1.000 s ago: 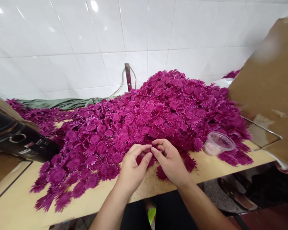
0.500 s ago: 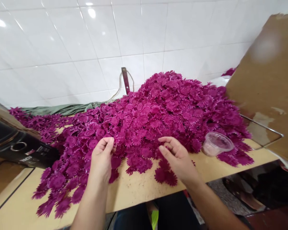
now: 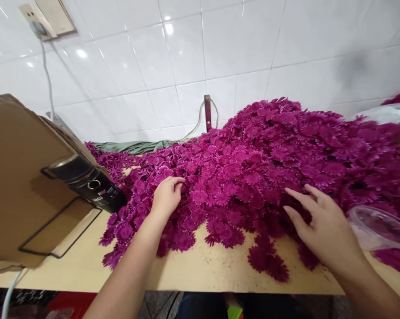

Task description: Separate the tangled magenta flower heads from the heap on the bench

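A big heap of purple artificial flower heads (image 3: pixel 239 164) lies across the table. Against its left front part is my left hand (image 3: pixel 168 195), thumb and fingers drawn together among the petals. Whatever may be between those fingertips is too hidden to name. My right hand (image 3: pixel 326 226) hovers at the front right of the heap, fingers spread, holding nothing visible. Just beyond its wrist stands a clear plastic tub (image 3: pixel 372 228) with something pale inside, partly covered by the hand. A small clump of flower heads (image 3: pixel 269 261) lies on the tabletop between my hands.
At left, a black flask (image 3: pixel 87 181) leans by a cardboard sheet (image 3: pixel 27 177) and a black wire stand (image 3: pixel 60 230). The wooden tabletop (image 3: pixel 219 274) shows along the front. Behind rise a white tiled wall (image 3: pixel 186 66) and a green cloth (image 3: pixel 130 147).
The view has swung left, showing more of the flask and cardboard. My hands have moved farther apart; the right has opened its fingers and shifted toward the tub.
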Motion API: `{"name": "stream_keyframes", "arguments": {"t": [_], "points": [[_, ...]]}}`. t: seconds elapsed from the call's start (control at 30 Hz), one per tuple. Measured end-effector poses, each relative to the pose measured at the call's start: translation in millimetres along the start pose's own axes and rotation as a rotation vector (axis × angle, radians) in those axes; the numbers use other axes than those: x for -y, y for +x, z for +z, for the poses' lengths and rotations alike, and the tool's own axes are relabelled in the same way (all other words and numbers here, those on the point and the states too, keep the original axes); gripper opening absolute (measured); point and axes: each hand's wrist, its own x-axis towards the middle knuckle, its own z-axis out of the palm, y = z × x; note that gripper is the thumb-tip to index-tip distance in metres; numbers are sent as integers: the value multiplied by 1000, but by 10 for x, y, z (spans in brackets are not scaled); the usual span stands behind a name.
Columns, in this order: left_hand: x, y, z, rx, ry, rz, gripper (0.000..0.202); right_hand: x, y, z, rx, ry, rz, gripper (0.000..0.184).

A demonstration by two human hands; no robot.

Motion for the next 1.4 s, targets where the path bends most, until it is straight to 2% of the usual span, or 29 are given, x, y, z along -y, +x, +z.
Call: {"name": "stream_keyframes", "arguments": {"t": [0.07, 0.2, 0.33, 0.5, 0.67, 0.83, 0.9, 0.97, 1.07, 1.17, 1.27, 1.4], "points": [[-30, 162, 55, 78, 166, 62, 32, -15, 11, -21, -30, -22, -58, 52], [-95, 377, 218, 150, 265, 119, 34, -73, -10, -91, -41, -11, -145, 50], [-68, 455, 263, 197, 321, 91, 37, -219, -113, -131, -3, 26, -202, 44], [-98, 490, 261, 250, 334, 41, 32, -290, -188, -87, 54, 119, -179, 37], [-112, 636, 229, 167, 255, -44, 36, -134, -162, -74, 59, 208, -147, 34], [-10, 771, -96, 14, 155, -136, 44, -28, -116, -108, 132, 307, -57, 35], [-38, 720, -209, -23, 120, -131, 39, 72, -73, -112, 180, 383, 30, 36], [-150, 581, -237, -36, 12, -105, 29, 250, -11, -94, 238, 507, 132, 38], [-459, 242, -115, -3, -401, -21, 17, 596, 99, -15, 345, 760, 275, 42], [-806, -123, 75, 15, -640, 116, 15, 844, 181, 111, 433, 962, 312, 42], [-1028, -355, 193, 14, -779, 162, 13, 876, 191, 209, 453, 1059, 288, 34], [-1085, -454, 243, -37, -767, 148, 11, 778, 125, 225, 406, 1023, 319, 29]]}}
